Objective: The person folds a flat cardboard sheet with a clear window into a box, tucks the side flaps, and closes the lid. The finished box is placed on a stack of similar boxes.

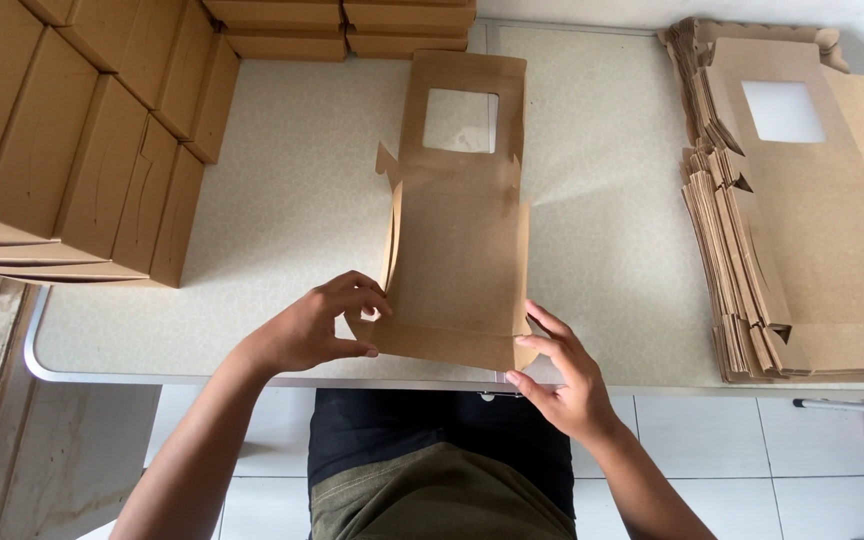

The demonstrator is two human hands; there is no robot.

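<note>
Left hand [314, 328] pinches near-left corner flap of flat box blank [457, 250] on desk [282, 200]; right hand [564, 375] grips near-right corner. Step, likely: folding near end wall up. Next calls for tucking corner flaps inside side walls.

The pale speckled surface [282, 210] in front of me has a metal rim. On it lies a half-folded brown cardboard box blank [457, 230] with a window cutout, a stack of flat blanks [802, 210] at my right, and folded boxes [82, 140] stacked at my left and along the far edge [342, 25].
</note>
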